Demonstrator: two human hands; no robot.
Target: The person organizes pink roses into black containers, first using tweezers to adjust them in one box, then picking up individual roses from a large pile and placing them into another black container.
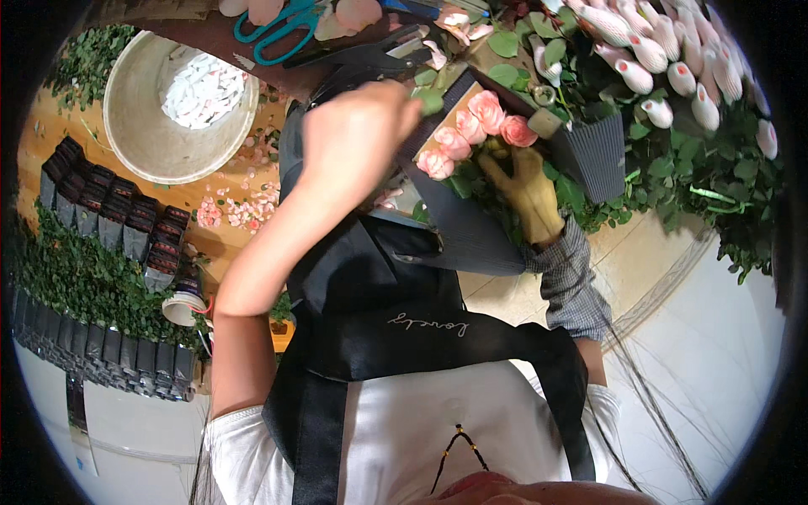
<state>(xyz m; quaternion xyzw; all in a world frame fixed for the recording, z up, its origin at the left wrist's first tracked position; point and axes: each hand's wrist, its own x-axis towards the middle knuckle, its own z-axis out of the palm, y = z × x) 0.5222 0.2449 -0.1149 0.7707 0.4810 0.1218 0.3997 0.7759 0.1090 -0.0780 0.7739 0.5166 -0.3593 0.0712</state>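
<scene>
My left hand point(362, 126) is raised over the dark work stand, its fingers curled and blurred, near a loose green leaf point(427, 99); what it holds, if anything, is unclear. In a yellow glove, my right hand point(526, 189) grips the stems just below pink roses point(471, 126), which lie in a row against a cardboard strip point(463, 95) between dark ridged boards point(589, 156). Dark fabric and the stand's black sloped panel point(463, 236) are below the flowers.
Teal scissors point(269, 46) lie at the upper edge. Left are a white bucket point(135, 109) of white pieces, scattered petals point(252, 210), rows of dark packets point(101, 194) and foliage. Netted rose buds point(648, 50) with leafy stems fill the upper right; tiled floor point(656, 252) shows below.
</scene>
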